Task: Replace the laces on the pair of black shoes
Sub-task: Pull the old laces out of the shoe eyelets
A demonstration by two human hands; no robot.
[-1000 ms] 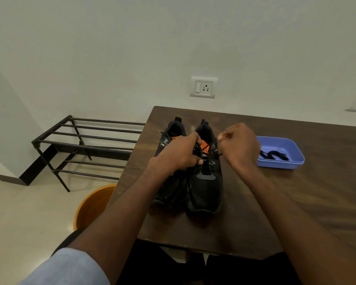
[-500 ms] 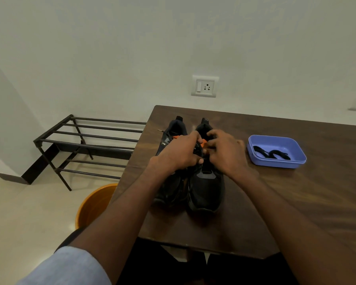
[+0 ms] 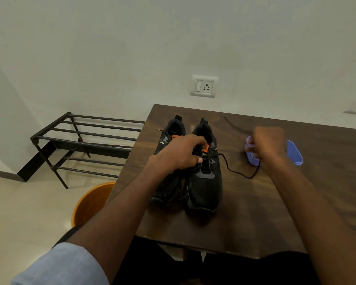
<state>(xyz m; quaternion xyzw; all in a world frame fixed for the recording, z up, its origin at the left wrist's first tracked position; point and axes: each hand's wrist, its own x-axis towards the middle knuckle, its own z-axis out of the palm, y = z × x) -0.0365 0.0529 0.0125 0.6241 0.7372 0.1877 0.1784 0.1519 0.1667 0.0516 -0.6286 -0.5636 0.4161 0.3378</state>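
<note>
Dark wood table [image 3: 245, 212] carries two black shoes [image 3: 203, 182] side by side – the left hand [image 3: 181, 152] grips their laced tops as before. Half a second ago the right hand [image 3: 267, 147] was at the shoes; now it is right of them, blurred, pinching one black lace [image 3: 230, 167] drawn from the shoe, before one blue tray [image 3: 294, 152].

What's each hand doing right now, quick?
Left hand: fingers curled, gripping the right-hand black shoe at its laces.
Right hand: closed, pulling the black lace out sideways; blurred.
</note>
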